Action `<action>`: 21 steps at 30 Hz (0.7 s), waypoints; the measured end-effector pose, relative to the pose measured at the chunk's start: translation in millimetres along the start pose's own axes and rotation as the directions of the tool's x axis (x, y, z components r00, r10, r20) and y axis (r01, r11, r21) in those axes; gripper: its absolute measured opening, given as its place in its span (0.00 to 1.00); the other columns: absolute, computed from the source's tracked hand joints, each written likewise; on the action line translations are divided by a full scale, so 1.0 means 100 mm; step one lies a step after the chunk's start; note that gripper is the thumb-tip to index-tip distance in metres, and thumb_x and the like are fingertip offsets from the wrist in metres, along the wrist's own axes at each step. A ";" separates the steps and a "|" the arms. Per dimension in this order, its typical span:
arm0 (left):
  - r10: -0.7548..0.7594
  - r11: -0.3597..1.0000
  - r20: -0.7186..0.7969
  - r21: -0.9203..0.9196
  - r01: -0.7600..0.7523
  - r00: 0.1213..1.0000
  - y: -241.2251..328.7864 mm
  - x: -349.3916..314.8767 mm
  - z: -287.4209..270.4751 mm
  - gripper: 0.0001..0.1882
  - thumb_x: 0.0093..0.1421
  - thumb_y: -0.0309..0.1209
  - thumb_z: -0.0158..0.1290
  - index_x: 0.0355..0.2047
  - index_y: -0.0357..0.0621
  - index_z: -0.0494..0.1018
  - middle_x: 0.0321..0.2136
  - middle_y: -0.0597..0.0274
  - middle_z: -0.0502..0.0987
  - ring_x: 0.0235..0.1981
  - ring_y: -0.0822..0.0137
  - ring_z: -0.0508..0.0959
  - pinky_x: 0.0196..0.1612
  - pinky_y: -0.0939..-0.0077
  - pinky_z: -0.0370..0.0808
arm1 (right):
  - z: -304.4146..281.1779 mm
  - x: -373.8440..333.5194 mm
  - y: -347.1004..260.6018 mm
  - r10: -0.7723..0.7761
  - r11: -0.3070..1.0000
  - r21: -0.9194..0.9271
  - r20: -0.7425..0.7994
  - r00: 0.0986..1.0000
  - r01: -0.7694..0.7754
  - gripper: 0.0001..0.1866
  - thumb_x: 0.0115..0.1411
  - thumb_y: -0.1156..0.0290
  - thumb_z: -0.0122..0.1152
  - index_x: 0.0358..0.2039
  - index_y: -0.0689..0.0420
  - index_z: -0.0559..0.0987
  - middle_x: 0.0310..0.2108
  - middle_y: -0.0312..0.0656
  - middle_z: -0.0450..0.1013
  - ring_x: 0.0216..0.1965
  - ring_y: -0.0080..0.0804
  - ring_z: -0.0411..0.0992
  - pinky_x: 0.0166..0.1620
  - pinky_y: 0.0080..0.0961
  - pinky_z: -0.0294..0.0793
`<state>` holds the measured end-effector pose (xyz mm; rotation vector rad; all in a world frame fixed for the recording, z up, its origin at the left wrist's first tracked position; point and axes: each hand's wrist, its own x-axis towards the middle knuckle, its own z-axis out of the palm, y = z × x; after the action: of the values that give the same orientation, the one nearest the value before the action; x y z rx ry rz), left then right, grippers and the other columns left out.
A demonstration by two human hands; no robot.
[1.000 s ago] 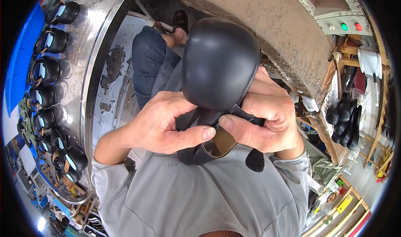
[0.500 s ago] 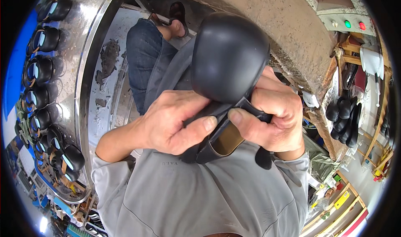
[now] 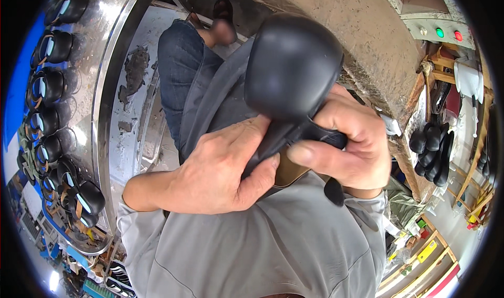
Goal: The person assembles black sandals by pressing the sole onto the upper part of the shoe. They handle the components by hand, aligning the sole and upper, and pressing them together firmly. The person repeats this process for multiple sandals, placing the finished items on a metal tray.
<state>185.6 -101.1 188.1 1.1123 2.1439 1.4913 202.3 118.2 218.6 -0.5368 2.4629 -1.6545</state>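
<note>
Between my hands, in front of my chest, is a black shoe [image 3: 294,61] with a broad, smooth, rounded toe pointing away from me. My left hand [image 3: 223,164] grips its left side near the opening, thumb bent over the edge. Wrapped round the opposite side is my right hand [image 3: 349,145], its thumb lying across the opening. A brownish inner surface [image 3: 287,172] shows between the two thumbs. A dark rounded tab [image 3: 334,192] hangs below my right hand. My fingers hide much of the shoe's middle and heel.
A metal worktop [image 3: 100,51] at the left carries a row of similar black shoes [image 3: 46,85]. A worn brown machine edge [image 3: 362,40] runs along the upper right, with a control panel [image 3: 441,33] bearing green and red buttons. Dark shoe-shaped pieces [image 3: 433,151] hang at the right.
My left hand has moved slightly right and its thumb has shifted down over the opening's edge. The shoe has tilted a little and shifted slightly right, with my right hand following.
</note>
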 end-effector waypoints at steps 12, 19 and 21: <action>0.077 0.995 -0.094 0.066 -0.071 0.993 0.08 0.05 0.06 0.19 0.54 0.28 0.54 0.42 0.22 0.69 0.23 0.49 0.73 0.22 0.56 0.76 0.26 0.68 0.75 | -0.42 0.29 0.43 -0.410 0.905 -0.083 0.085 0.908 0.417 0.43 0.40 0.50 0.74 0.53 0.61 0.69 0.54 0.69 0.59 0.54 0.55 0.64 0.54 0.42 0.66; 0.183 0.977 -0.198 0.141 -0.157 0.963 0.09 0.18 0.09 0.15 0.54 0.32 0.58 0.32 0.28 0.71 0.16 0.52 0.71 0.13 0.59 0.73 0.16 0.71 0.69 | -0.27 0.26 0.42 -0.389 0.888 0.209 -0.129 0.912 0.408 0.35 0.40 0.61 0.77 0.48 0.61 0.73 0.54 0.61 0.61 0.54 0.51 0.64 0.55 0.42 0.64; 0.157 0.977 -0.183 0.176 -0.124 0.971 0.15 0.22 0.06 0.14 0.52 0.32 0.58 0.28 0.30 0.71 0.15 0.55 0.70 0.12 0.60 0.71 0.15 0.72 0.67 | -0.29 0.28 0.41 -0.396 0.879 0.238 -0.116 0.911 0.413 0.34 0.40 0.63 0.76 0.48 0.61 0.74 0.55 0.60 0.60 0.55 0.51 0.64 0.56 0.42 0.63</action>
<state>181.2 -79.2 202.8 1.2428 2.4032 1.5683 158.3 147.7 194.8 -1.0323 2.2274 -2.1356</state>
